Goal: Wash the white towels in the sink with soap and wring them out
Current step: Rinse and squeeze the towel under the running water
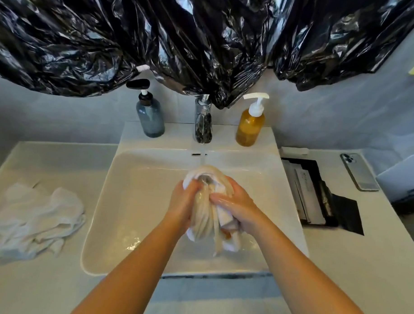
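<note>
Person's working w/ both arms bare: left forearm [131, 267] & right forearm [300, 270] are showing uncovered right to the frame's btm edge. Left hand [184, 199] & right hand [237, 208] are glistening wet, esp. the right one.

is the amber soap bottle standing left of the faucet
No, the amber soap bottle stands right of the faucet; the grey bottle is the one on the left.
</note>
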A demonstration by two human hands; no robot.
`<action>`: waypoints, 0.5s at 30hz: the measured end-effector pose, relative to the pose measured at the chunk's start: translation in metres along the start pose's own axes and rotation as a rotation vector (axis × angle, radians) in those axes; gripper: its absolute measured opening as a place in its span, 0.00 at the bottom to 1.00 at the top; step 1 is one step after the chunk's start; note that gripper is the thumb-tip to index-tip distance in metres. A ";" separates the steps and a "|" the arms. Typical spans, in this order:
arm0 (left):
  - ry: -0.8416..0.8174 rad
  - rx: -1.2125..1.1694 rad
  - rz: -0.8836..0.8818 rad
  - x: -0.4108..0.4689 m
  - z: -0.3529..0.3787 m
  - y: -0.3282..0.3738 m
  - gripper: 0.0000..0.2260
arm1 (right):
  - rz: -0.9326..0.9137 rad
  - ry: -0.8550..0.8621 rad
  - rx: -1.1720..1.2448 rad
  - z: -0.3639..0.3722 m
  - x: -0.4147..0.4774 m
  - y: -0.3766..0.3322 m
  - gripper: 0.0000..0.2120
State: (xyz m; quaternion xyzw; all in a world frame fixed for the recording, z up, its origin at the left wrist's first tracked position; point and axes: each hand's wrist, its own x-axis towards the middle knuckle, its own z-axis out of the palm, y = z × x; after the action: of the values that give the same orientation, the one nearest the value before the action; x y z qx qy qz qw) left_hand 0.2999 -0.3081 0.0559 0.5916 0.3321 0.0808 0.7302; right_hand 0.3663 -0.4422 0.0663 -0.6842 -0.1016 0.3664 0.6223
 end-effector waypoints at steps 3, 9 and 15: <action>0.017 0.257 0.165 0.006 -0.005 -0.014 0.20 | 0.061 0.176 0.047 0.008 0.022 0.016 0.19; 0.027 0.381 0.192 0.028 0.000 -0.023 0.26 | 0.172 0.255 0.338 0.031 0.066 0.025 0.17; 0.248 0.447 0.182 0.049 0.012 -0.033 0.24 | 0.094 0.363 0.081 0.052 0.100 0.021 0.15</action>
State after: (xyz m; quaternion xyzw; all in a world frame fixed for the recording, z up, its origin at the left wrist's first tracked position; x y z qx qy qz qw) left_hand 0.3358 -0.3024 0.0076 0.7512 0.3739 0.1427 0.5250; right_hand 0.3978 -0.3470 0.0114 -0.7174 0.0591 0.2694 0.6397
